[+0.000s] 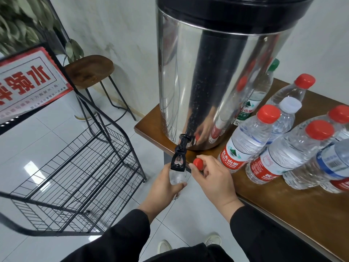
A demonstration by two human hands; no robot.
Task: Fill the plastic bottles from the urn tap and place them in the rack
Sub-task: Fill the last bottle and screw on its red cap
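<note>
Urn (pixel 207 76) sits at the desk (pixel 283 208) edge, tap (pixel 179 159) overhanging the floor. Your left hand (pixel 166 186) is clamped on the bottle (pixel 177 176) under the spout; if the neck drifts off-line, water hits the tiles. Right hand (pixel 213 178) pinches the red cap (pixel 198 163), easily dropped.

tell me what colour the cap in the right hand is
Red; the cap shows clearly in the head view, pinched in the right hand.

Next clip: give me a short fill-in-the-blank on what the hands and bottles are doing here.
1. The left hand holds a bottle under the urn's ____.
2. The right hand pinches a ____ cap.
3. The rack holds ____ bottles.
4. The urn stands on a wooden ____.

Missing words: tap; red; no; table
</note>
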